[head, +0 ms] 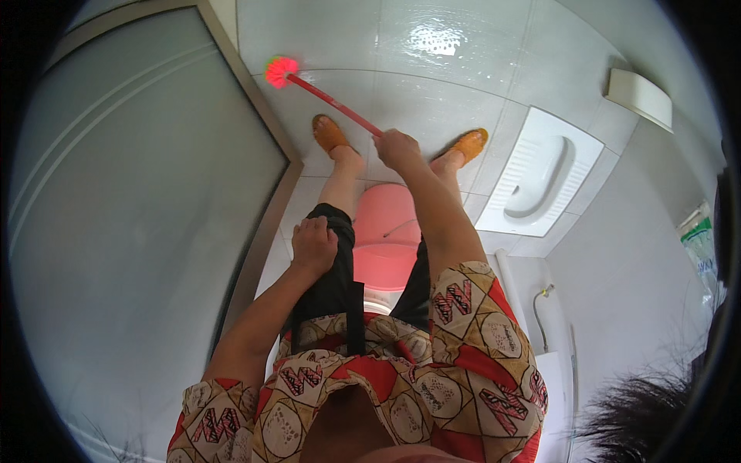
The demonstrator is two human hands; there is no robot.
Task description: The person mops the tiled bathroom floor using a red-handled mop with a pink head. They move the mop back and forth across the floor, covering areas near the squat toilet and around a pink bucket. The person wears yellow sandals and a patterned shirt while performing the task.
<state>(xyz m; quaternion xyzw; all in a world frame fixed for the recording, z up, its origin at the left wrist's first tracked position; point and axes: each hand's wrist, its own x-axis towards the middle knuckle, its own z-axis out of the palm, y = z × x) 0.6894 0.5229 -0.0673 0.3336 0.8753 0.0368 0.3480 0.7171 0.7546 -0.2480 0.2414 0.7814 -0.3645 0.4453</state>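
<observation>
My right hand [397, 149] is closed around the red handle of a long-handled scrubbing brush [336, 104]. The brush slants to the far left, where its round head of bright pink and green bristles [281, 72] meets the grey tile floor [330, 35] close to the door frame. On my left knee, over the dark trouser leg [324, 283], lies my left hand [314, 244]. Its fingers are bent and partly hidden, so whether they grip the cloth is unclear. Between my legs stands a pink plastic bucket [385, 214] with a wire handle.
Wet, shiny tiles lie ahead of my orange slippers [331, 133]. A white squat toilet [541, 173] is set in the floor at right, below a white wall fixture [639, 98]. A framed frosted-glass door [145, 220] fills the left. A hose [539, 321] and pipe are at lower right.
</observation>
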